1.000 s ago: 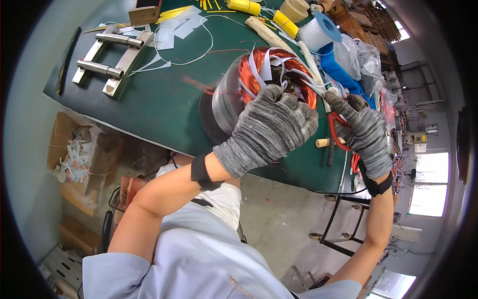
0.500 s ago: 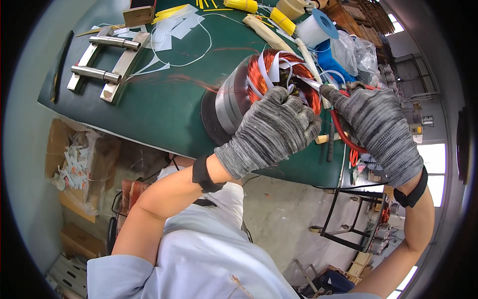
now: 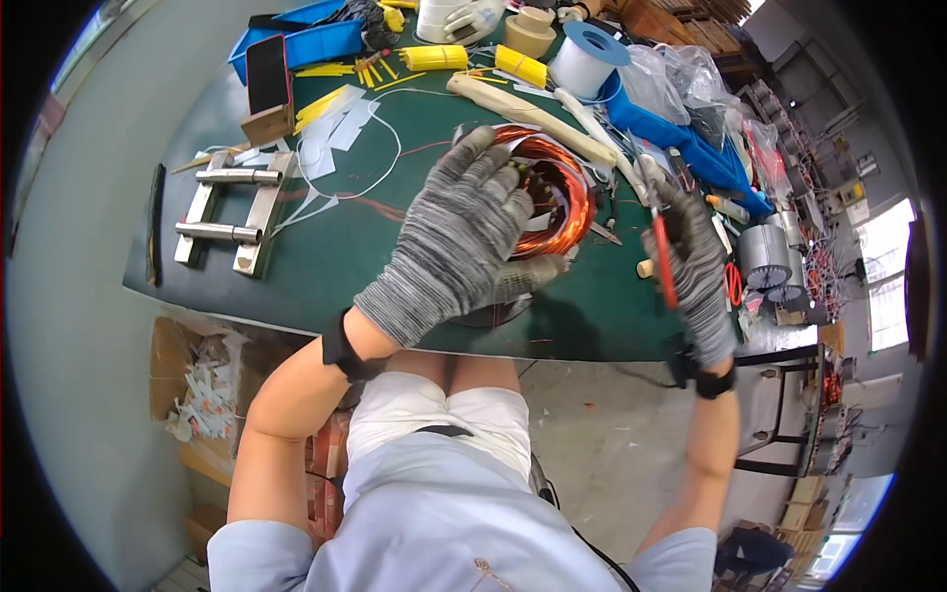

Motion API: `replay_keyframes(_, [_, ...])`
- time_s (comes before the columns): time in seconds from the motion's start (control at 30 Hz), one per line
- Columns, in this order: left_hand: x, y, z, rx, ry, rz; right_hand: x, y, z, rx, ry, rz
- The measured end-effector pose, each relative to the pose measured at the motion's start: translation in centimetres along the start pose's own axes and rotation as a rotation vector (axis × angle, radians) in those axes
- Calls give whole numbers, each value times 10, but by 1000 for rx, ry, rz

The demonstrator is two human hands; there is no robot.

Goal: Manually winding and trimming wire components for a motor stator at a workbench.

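A motor stator (image 3: 570,222) with a ring of copper windings stands tilted toward me on the green table, with white strips among its wires. My left hand (image 3: 449,232), in a grey knit glove, lies round its left side, fingers over the top rim and thumb along the bottom. Much of the stator's body is hidden behind that hand. Off to the right of the windings, my gloved right hand (image 3: 691,247) is closed on red-handled scissors (image 3: 665,271); their blades are partly hidden and blurred.
A metal frame with two rods (image 3: 247,217) lies at left beside white paper strips (image 3: 345,126). Behind are bundles of yellow sticks (image 3: 434,57), a white spool (image 3: 587,64), a wooden stick (image 3: 533,118) and a blue tray (image 3: 715,163). A phone (image 3: 268,77) stands far left.
The right hand and scissors have come away from the windings. My left hand has shifted from a closed grip at the windings' front to the stator's left side. The view has shifted.
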State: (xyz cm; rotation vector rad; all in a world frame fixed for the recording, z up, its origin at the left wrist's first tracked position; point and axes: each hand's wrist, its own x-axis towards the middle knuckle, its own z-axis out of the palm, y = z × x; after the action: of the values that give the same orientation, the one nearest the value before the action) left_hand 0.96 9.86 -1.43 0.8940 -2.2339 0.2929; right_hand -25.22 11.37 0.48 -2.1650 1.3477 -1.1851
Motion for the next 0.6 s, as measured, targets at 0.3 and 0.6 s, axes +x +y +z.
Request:
replay_keyframes(0.3, [23,-39,-16,-433,-23,-236,-45,29,69,613,-126,283])
replay_keyframes(0.6, [43,-59,7,-849,-415,-540,-36,13,74,431,-61,351])
